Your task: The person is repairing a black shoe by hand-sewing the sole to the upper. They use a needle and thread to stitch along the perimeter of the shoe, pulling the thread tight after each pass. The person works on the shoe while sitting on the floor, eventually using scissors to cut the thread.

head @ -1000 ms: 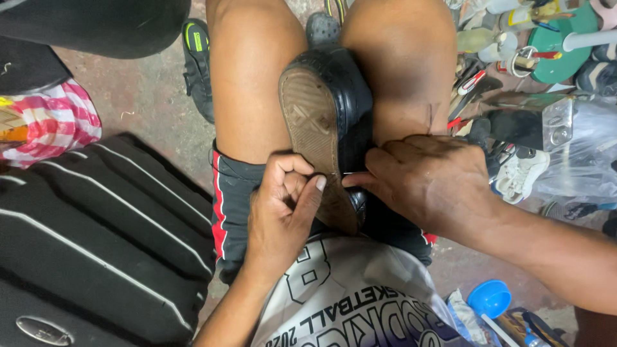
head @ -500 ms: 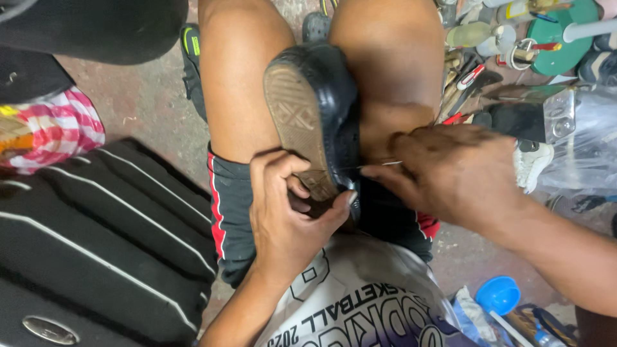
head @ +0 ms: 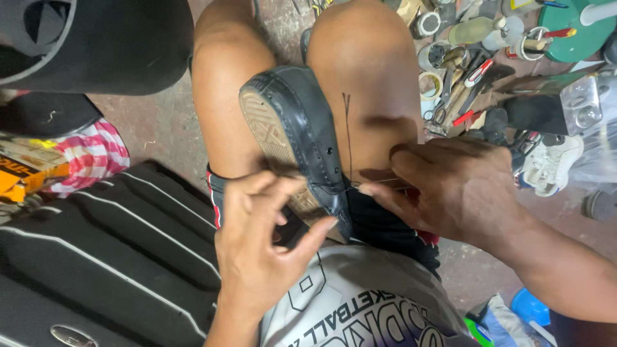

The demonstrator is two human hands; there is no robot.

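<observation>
Knees clamp a black leather shoe with a worn tan rubber sole (head: 292,135) between them, sole turned toward the left knee and toe pointing away from the person, so that both hands are free to work on its seam. The left hand (head: 267,247) is curled at the heel end of the shoe, thumb and forefinger pinched together near the sole edge as if closed on something thin; what it pinches is too small to make out. The right hand (head: 450,186) is closed too, its fingertips pressed together just beside the upper's edge, where a thin dark thread (head: 348,138) runs up across the right thigh and a short length stretches sideways to the shoe. The thread looks taut, which suits pulling a stitch tight.

On the floor (head: 160,128), toward its far right corner, lies a clutter of tools, tape rolls, a pair of scissors and small bottles (head: 463,71), near enough to reach. A black ribbed suitcase with pale stripes (head: 96,250) lies at the person's left, with a red-and-white checked cloth (head: 90,157) beyond it.
</observation>
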